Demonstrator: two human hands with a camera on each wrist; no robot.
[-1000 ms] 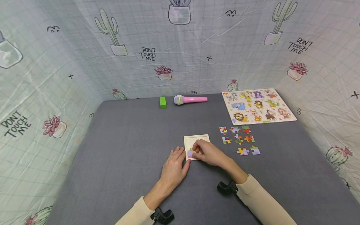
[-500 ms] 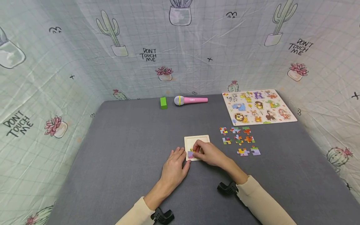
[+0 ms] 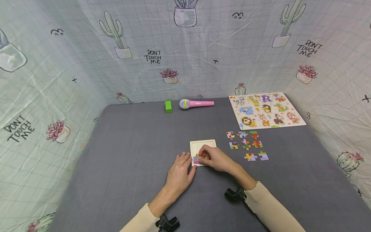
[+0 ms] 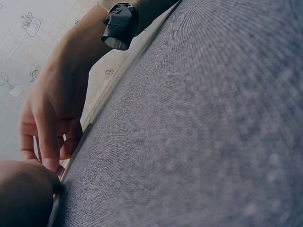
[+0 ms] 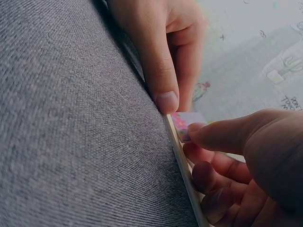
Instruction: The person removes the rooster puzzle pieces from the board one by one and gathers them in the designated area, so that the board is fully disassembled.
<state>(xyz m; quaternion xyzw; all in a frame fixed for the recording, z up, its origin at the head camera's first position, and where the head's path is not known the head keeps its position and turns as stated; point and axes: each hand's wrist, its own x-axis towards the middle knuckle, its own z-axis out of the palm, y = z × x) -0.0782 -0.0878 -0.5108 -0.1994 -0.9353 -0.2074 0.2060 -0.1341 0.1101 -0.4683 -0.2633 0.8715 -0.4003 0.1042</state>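
Note:
A small square wooden puzzle frame (image 3: 203, 142) lies on the grey table. In its lower left corner is a purple, pink and yellow puzzle piece (image 3: 196, 159). My right hand (image 3: 215, 158) pinches this piece, its thumb at the piece's edge in the right wrist view and its other fingers curled. Part of the piece (image 5: 187, 120) is covered by the thumb. My left hand (image 3: 179, 170) lies palm down with extended fingers against the frame's left side, and its thumb touches the lower left corner. Several loose puzzle pieces (image 3: 250, 157) are spread to the right.
An animal puzzle board (image 3: 268, 110) lies at the back right. Along the back edge are a pink toy microphone (image 3: 197, 103) and a green block (image 3: 168, 106). A printed cloth (image 3: 200, 42) hangs behind the table.
Both hands stay nearly still at the frame, with the piece in its lower left corner. The head view has shifted very slightly.

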